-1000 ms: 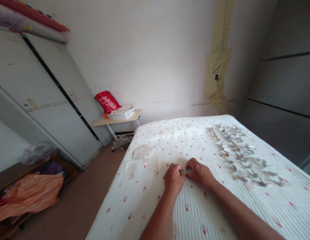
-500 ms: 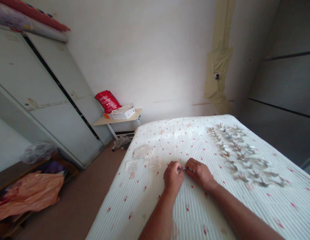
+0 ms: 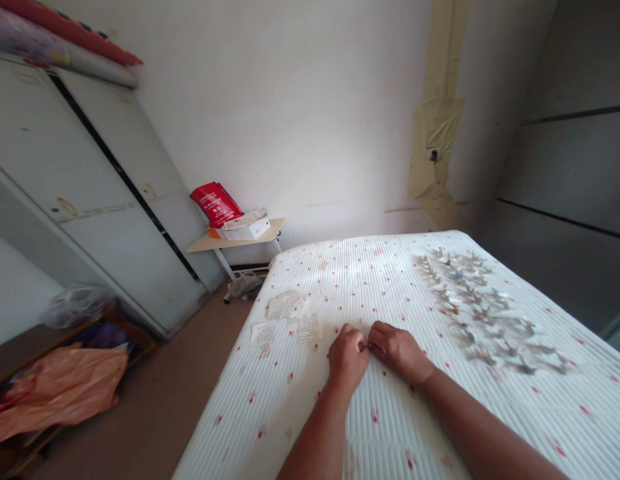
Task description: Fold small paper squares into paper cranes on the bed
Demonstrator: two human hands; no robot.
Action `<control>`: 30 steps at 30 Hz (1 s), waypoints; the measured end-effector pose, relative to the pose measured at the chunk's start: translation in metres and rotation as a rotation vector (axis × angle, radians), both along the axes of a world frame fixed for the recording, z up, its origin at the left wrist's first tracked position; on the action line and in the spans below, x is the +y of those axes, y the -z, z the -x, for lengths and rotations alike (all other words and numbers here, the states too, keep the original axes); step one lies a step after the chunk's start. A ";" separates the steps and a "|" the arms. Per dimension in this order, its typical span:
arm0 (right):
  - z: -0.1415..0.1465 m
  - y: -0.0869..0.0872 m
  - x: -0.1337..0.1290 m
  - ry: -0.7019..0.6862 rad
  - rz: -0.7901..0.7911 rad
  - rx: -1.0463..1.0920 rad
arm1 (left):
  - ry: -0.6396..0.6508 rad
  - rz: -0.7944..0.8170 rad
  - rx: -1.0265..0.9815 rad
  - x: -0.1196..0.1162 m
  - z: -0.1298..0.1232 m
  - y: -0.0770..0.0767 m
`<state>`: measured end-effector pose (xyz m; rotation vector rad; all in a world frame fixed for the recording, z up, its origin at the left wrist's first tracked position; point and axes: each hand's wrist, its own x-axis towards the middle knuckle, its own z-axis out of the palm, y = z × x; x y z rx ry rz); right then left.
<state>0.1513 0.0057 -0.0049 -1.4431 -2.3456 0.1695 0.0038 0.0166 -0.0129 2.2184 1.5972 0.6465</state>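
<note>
My left hand (image 3: 348, 355) and my right hand (image 3: 397, 348) meet over the middle of a white bedspread (image 3: 390, 427) with small red marks. Fingers of both hands are pinched around a tiny dark piece (image 3: 366, 347), mostly hidden between the fingertips. Left of my hands lie printed paper pieces (image 3: 310, 327), some overlapping. On the right side of the bed, several small folded paper shapes (image 3: 470, 293) in grey and white are spread in rows.
Beyond the bed's far left corner, a small table (image 3: 230, 243) carries a red bag (image 3: 217, 204) and a white box (image 3: 247, 229). A grey cabinet (image 3: 125, 200) stands left. An orange plastic bag (image 3: 65, 383) lies at the lower left.
My hands have drawn slightly closer together, and the fingers cover more of the small piece. The papers and folded shapes have stayed in place.
</note>
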 end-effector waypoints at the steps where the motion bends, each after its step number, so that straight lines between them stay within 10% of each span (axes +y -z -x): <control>1: -0.002 0.000 -0.001 -0.013 0.021 0.041 | 0.009 -0.002 0.001 0.000 0.000 0.001; 30: 0.002 0.002 0.002 0.198 0.196 0.194 | 0.116 0.008 0.067 0.001 0.015 -0.006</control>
